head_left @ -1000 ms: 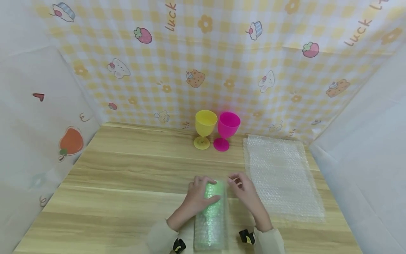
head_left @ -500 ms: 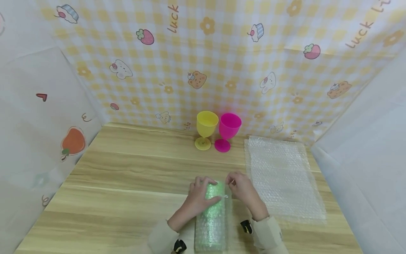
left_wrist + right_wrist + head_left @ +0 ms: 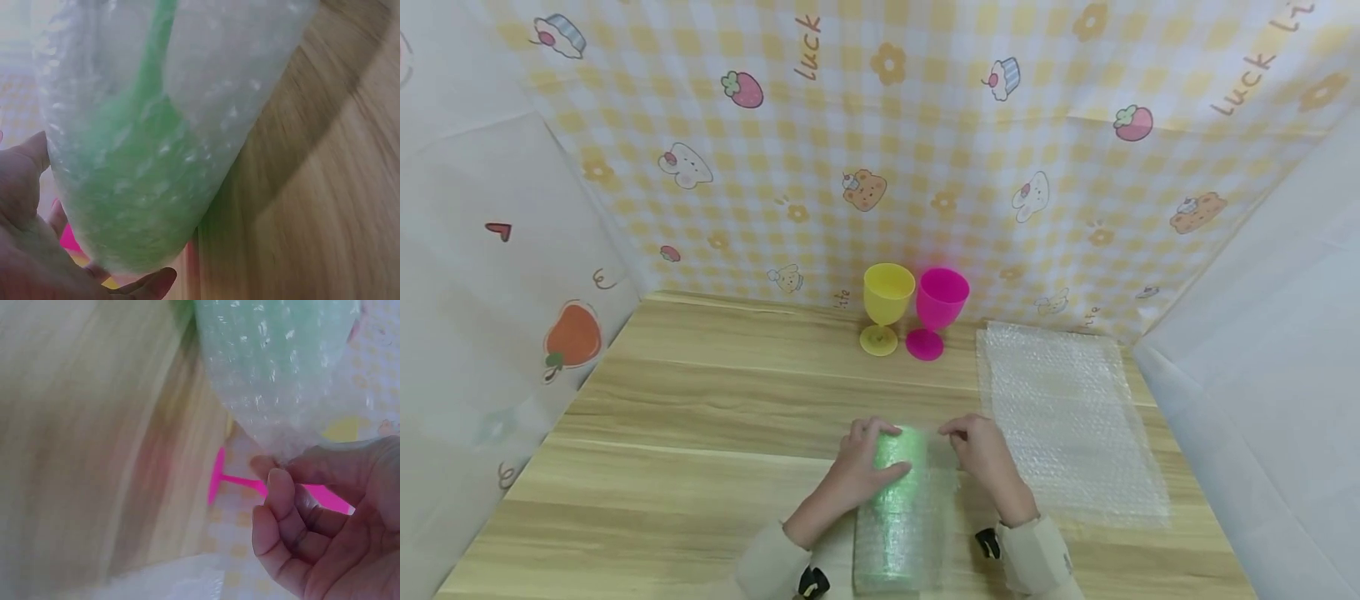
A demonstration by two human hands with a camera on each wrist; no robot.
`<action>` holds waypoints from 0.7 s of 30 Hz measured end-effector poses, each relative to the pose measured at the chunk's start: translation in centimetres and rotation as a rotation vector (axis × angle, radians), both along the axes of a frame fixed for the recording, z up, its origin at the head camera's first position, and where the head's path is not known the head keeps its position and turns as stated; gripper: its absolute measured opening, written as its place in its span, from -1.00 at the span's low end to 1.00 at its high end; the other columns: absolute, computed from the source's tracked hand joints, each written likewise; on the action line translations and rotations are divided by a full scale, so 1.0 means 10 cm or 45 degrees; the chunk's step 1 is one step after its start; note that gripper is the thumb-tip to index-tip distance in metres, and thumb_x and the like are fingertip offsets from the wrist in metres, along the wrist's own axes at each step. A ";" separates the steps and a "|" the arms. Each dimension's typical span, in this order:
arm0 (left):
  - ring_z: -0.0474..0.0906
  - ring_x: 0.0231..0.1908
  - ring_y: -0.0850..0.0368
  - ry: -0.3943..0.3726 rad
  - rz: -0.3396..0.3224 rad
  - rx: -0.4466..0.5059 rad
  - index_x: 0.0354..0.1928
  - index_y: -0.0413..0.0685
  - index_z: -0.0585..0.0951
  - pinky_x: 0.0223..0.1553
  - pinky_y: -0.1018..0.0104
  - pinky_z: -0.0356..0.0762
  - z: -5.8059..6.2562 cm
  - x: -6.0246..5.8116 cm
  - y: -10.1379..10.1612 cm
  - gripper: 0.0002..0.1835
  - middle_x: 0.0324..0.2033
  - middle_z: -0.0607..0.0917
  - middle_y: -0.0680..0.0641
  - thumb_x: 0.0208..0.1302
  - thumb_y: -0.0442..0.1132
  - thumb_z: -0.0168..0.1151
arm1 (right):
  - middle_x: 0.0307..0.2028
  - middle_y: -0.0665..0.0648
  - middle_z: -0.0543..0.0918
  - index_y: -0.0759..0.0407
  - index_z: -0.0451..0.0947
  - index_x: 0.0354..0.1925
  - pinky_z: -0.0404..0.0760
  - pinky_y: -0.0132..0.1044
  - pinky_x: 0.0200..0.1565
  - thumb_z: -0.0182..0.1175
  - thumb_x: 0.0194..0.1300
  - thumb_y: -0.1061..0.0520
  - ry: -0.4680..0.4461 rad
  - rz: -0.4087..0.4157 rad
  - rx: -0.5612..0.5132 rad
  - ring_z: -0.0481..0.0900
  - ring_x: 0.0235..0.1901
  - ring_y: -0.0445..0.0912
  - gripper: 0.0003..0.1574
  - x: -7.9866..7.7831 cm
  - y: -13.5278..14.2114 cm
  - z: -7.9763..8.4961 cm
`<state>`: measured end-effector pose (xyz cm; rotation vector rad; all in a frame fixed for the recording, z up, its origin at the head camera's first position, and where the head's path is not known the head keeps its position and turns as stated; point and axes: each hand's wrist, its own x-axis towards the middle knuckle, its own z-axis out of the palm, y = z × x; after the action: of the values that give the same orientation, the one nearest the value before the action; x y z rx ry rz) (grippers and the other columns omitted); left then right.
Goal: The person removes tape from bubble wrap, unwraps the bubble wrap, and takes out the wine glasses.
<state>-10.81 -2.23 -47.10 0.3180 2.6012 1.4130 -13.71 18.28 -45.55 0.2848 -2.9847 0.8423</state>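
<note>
A green goblet point(image 3: 137, 181) lies on its side, rolled in bubble wrap point(image 3: 891, 546), near the front of the table. From the left side, my left hand point(image 3: 861, 471) grips the bundle around the goblet's bowl end, thumb toward me and fingers over the far end. My right hand point(image 3: 987, 454) is on the other side, slightly above the tabletop. Between thumb and forefinger it pinches the loose edge of the wrap, plain in the right wrist view, where the clear film point(image 3: 262, 409) stretches to the fingertips.
A yellow goblet point(image 3: 888, 296) and a pink goblet point(image 3: 942, 300) stand upright side by side at the back. Flat sheets of bubble wrap point(image 3: 1067, 417) lie on the right of the wooden table point(image 3: 715, 400). A checked cloth point(image 3: 820, 125) hangs behind.
My right hand moves slightly right, drawing the loose wrap edge out from the bundle. The left hand and the wrapped goblet shift a little left. The other goblets stay put.
</note>
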 end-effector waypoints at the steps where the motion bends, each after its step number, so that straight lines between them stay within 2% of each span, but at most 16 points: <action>1: 0.28 0.04 -0.20 -0.001 0.004 0.013 0.00 0.13 0.37 -0.17 -0.13 0.47 -0.01 0.00 -0.02 -0.51 0.05 0.32 -0.19 0.04 0.05 0.27 | -0.36 0.12 0.69 0.16 0.68 -0.37 0.51 -0.41 -0.43 0.15 0.05 0.41 -0.017 -0.021 -0.007 0.50 -0.45 -0.20 -0.75 0.00 0.01 -0.02; 4: 0.25 0.09 -0.21 -0.009 0.017 0.058 0.00 0.10 0.36 -0.06 -0.19 0.40 -0.02 0.02 -0.09 -0.51 0.06 0.34 -0.18 0.04 0.01 0.27 | -0.34 0.16 0.70 0.20 0.67 -0.34 0.50 -0.41 -0.49 0.14 0.04 0.42 -0.072 -0.068 -0.031 0.48 -0.51 -0.19 -0.75 -0.01 0.05 -0.08; 8: 0.24 0.12 -0.21 -0.006 0.053 0.097 -0.01 0.08 0.35 0.01 -0.22 0.34 -0.03 0.04 -0.17 -0.52 0.04 0.35 -0.16 0.03 -0.06 0.27 | -0.33 0.19 0.70 0.22 0.67 -0.33 0.46 -0.38 -0.55 0.12 0.07 0.38 -0.138 -0.092 0.016 0.46 -0.56 -0.16 -0.77 -0.02 0.08 -0.15; 13: 0.23 0.13 -0.20 0.029 0.122 0.096 -0.03 0.04 0.35 0.06 -0.21 0.32 -0.04 0.05 -0.25 -0.52 0.05 0.31 -0.17 -0.02 -0.14 0.27 | -0.26 0.18 0.69 0.21 0.65 -0.30 0.46 -0.34 -0.51 0.07 0.05 0.36 -0.281 -0.107 0.091 0.48 -0.51 -0.13 -0.73 -0.04 0.09 -0.18; 15: 0.17 0.17 -0.22 0.061 0.133 0.087 -0.03 0.04 0.33 0.07 -0.25 0.29 -0.04 0.06 -0.27 -0.52 0.12 0.26 -0.20 -0.04 -0.18 0.25 | -0.22 0.19 0.68 0.22 0.65 -0.28 0.48 -0.31 -0.48 0.07 0.05 0.36 -0.325 -0.096 0.106 0.49 -0.48 -0.11 -0.72 -0.05 0.09 -0.17; 18: 0.10 0.21 -0.24 0.165 0.084 0.012 0.03 0.11 0.35 0.06 -0.31 0.26 -0.02 0.08 -0.28 -0.50 0.22 0.18 -0.22 -0.04 -0.23 0.20 | -0.17 0.22 0.66 0.24 0.63 -0.23 0.57 -0.18 -0.32 0.11 0.08 0.32 -0.363 -0.063 0.122 0.57 -0.35 0.00 -0.74 -0.04 0.07 -0.12; 21: 0.12 0.20 -0.24 0.339 -0.029 -0.179 0.06 0.25 0.45 0.05 -0.33 0.23 0.03 0.09 -0.25 -0.50 0.27 0.21 -0.16 -0.01 -0.26 0.11 | -0.20 0.24 0.65 0.28 0.62 -0.26 0.56 -0.07 -0.16 0.16 0.10 0.23 -0.388 -0.022 0.156 0.58 -0.22 0.08 -0.79 -0.02 0.04 -0.03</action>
<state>-9.91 -4.78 -46.81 0.5482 2.8785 1.2473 -13.87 18.64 -45.81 0.1440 -3.3227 0.7656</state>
